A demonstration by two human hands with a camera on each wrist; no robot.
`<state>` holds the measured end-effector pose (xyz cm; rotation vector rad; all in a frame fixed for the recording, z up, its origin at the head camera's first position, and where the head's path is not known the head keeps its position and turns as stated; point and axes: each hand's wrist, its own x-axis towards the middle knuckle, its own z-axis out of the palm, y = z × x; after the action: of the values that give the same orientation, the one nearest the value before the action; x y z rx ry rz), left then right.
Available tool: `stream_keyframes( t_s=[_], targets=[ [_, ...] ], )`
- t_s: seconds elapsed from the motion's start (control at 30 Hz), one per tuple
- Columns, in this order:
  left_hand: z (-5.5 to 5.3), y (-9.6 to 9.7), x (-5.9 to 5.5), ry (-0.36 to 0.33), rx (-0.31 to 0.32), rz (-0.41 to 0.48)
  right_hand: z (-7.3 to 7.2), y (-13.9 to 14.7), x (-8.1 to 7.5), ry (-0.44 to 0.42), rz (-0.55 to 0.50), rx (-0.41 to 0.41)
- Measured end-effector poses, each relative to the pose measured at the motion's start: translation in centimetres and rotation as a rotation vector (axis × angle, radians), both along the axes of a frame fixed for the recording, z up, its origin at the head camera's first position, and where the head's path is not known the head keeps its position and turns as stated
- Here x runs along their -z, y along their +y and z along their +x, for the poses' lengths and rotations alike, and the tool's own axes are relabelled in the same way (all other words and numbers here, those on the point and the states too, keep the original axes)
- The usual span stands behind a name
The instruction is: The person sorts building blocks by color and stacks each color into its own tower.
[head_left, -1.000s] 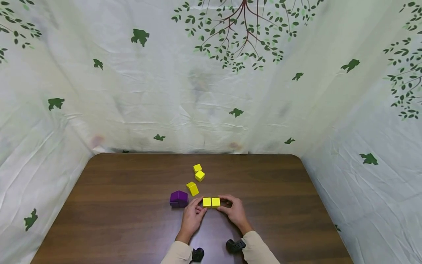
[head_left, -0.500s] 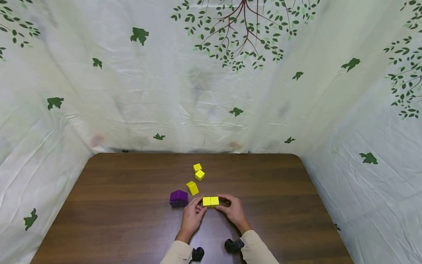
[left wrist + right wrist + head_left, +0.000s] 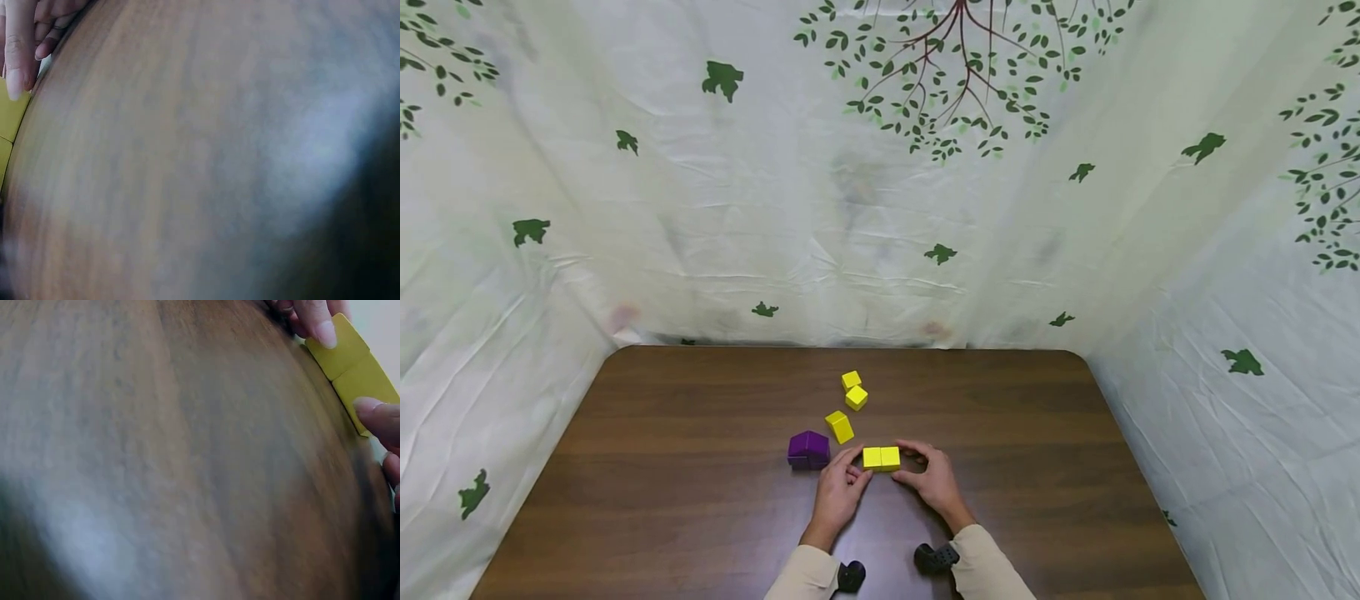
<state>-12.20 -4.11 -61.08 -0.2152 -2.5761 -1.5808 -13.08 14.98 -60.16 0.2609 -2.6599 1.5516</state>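
Two yellow cubes sit side by side in front of me in the head view, their faces touching. My left hand [image 3: 837, 498] holds the left yellow cube [image 3: 872, 458] at its outer end, thumb at the near side. My right hand [image 3: 935, 485] grips the right yellow cube [image 3: 890, 457] in the same way from the other end. Both thumbs press the near faces in the right wrist view, where the right thumb [image 3: 378, 415] is close to the camera. Fingers behind the cubes are partly hidden. The left wrist view catches only a sliver of yellow block [image 3: 7, 115].
A purple block shape [image 3: 808, 450], seemingly of joined pieces, stands just left of my left hand. Beyond it lie a tilted yellow block [image 3: 840, 427] and two more yellow cubes, one nearer [image 3: 856, 397] and one farther [image 3: 851, 380]. A patterned cloth [image 3: 850, 208] hangs behind the brown table [image 3: 700, 500].
The narrow gap between the two held cubes has closed; the right hand shifted slightly left with its cube. Blocks elsewhere on the table have stayed put.
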Motion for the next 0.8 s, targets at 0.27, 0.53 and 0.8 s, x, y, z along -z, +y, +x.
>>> stream_keyframes(
  t_s=[0.27,0.53,0.8],
  targets=[
    [0.0,0.0,0.0,-0.011,0.009,0.02,-1.0,2.1,-0.9,-0.142,-0.161,-0.151],
    [0.0,-0.1,0.1,-0.007,0.005,0.022,-5.5,3.2,-3.5,-0.188,-0.184,-0.286],
    [0.0,-0.1,-0.2,-0.03,0.019,0.019,-11.3,0.5,-6.3,-0.189,0.128,-0.328]
  ],
)
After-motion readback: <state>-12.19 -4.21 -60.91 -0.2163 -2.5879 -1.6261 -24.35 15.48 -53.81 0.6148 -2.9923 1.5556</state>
